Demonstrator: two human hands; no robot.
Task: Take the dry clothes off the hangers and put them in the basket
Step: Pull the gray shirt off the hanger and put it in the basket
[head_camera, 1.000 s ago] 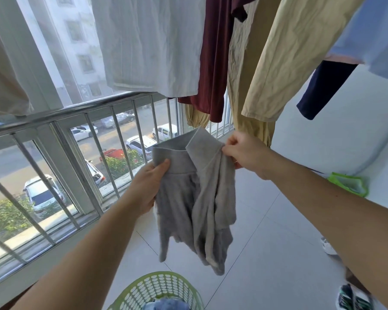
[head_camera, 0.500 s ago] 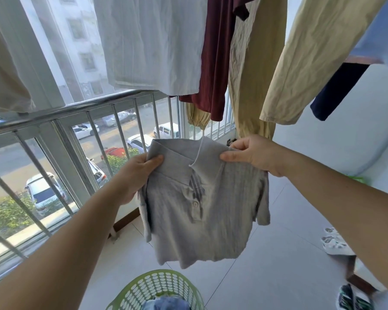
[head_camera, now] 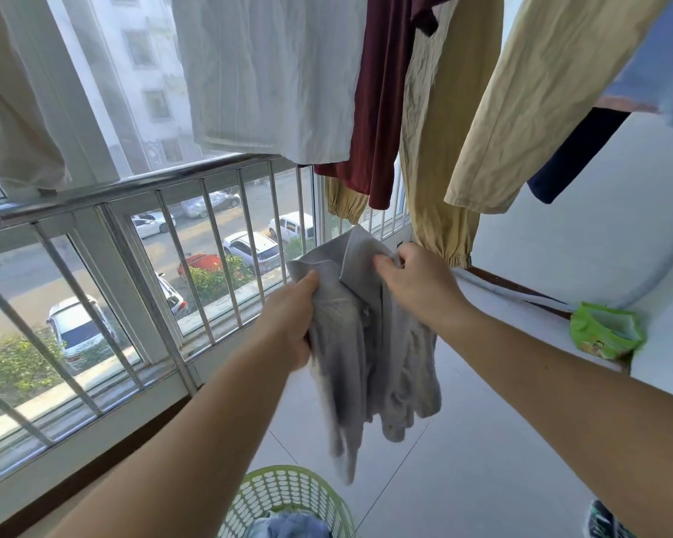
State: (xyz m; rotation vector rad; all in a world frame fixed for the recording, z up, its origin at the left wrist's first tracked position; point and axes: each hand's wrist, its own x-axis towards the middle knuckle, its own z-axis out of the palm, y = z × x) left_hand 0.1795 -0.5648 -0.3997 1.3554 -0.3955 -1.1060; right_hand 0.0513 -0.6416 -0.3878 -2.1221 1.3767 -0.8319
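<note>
At the bottom edge of the frame, just right of centre, sits your green laundry basket (head_camera: 284, 495), its perforated wall showing and some blue cloth (head_camera: 292, 528) already inside it. Above the basket, in the middle of the frame, you hold a small grey collared shirt (head_camera: 370, 343), bunched together and hanging down, with its lowest tip just over the basket's rim. Your left hand (head_camera: 290, 324) grips the shirt's left side, thumb on top near the collar and fingers curled into the cloth. Your right hand (head_camera: 416, 283) pinches the collar on the right, fingers bent round the fabric. The two hands are close together.

At lower right, a dark shoe (head_camera: 603, 522) peeks in at the frame edge. On the white ledge at right lies a green packet (head_camera: 603, 332).

Beyond your hands, the metal railing (head_camera: 140, 188) runs across the left half, with parked cars on the street below. Along the top of the frame hang a white shirt (head_camera: 269, 71), a maroon garment (head_camera: 381, 102), tan trousers (head_camera: 521, 102), a navy piece (head_camera: 575, 153) and a light blue garment (head_camera: 661, 60) at upper right.
</note>
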